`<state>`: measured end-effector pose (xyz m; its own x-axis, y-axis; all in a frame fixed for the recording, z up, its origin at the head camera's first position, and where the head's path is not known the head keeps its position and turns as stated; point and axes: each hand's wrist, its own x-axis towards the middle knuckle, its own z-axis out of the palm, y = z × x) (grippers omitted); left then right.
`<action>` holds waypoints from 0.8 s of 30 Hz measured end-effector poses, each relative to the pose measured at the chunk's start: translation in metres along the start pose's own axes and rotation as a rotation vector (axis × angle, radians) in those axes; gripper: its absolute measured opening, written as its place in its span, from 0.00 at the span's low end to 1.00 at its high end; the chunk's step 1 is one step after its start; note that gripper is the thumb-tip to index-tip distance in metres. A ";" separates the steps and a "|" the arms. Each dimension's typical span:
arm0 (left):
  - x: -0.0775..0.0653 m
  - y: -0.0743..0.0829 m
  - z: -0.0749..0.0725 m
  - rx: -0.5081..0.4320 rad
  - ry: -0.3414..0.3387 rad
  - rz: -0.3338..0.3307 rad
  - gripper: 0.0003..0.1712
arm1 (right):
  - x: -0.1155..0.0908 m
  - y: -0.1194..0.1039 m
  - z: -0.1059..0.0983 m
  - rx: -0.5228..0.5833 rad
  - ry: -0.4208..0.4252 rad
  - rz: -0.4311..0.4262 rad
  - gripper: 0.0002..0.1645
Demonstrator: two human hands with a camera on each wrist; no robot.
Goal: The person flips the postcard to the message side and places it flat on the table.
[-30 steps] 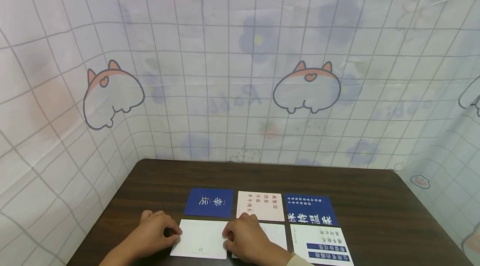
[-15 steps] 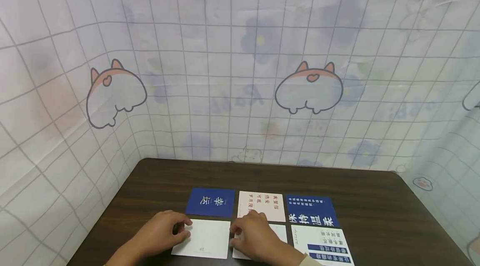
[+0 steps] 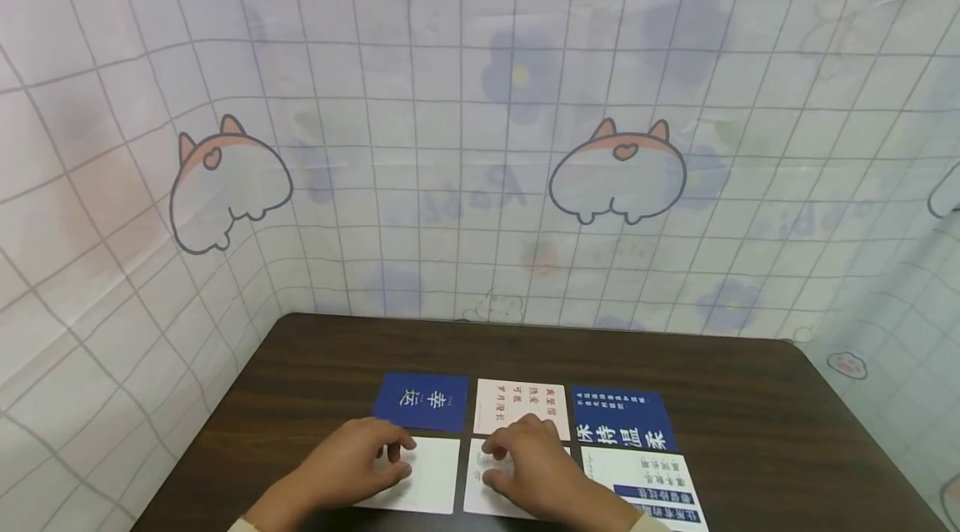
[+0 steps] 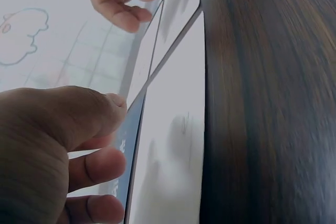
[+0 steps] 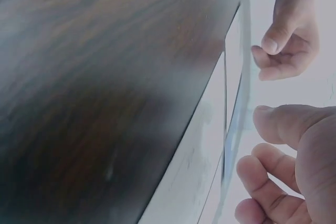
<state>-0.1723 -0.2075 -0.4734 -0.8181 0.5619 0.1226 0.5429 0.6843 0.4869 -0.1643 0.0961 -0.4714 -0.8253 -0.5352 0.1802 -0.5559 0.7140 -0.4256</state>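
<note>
My left hand (image 3: pixel 351 462) is raised over the front-left white card (image 3: pixel 433 475), fingers loosely bent, nothing between them. Over the front-middle white card (image 3: pixel 480 500) is my right hand (image 3: pixel 534 465), also with relaxed fingers and holding nothing. In the left wrist view, a gap shows between the left thumb (image 4: pixel 113 109) and the white card (image 4: pixel 176 124) below. Likewise, the right wrist view has the right fingers (image 5: pixel 254 174) apart from the cards. Small faint print shows on the front-middle card, partly covered by the right hand.
Behind lie a blue card (image 3: pixel 423 404), a pale pink card with red writing (image 3: pixel 519 395) and another blue card (image 3: pixel 622 415). A white card with blue bars (image 3: pixel 643 475) completes the front row. The dark wooden table (image 3: pixel 757 432) meets a grid-patterned curtain (image 3: pixel 450 265).
Both hands have come off the cards. The left moved rightward from the left card's edge to above it; the right moved slightly right. The front-left card now sits level beside the middle one.
</note>
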 end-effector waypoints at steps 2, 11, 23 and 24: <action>0.003 0.004 0.002 0.006 0.007 0.013 0.12 | -0.003 0.003 -0.003 0.002 0.005 0.002 0.15; 0.017 0.017 0.012 0.043 0.020 0.072 0.13 | -0.011 0.015 -0.011 -0.008 0.016 0.016 0.16; 0.023 0.026 0.018 0.087 0.057 0.118 0.14 | -0.021 0.024 -0.014 0.006 0.030 0.007 0.16; 0.023 0.027 0.019 0.093 0.057 0.118 0.15 | -0.022 0.026 -0.015 0.006 0.037 0.005 0.16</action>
<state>-0.1730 -0.1673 -0.4736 -0.7556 0.6155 0.2243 0.6489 0.6565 0.3846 -0.1616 0.1331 -0.4732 -0.8315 -0.5141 0.2107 -0.5509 0.7141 -0.4319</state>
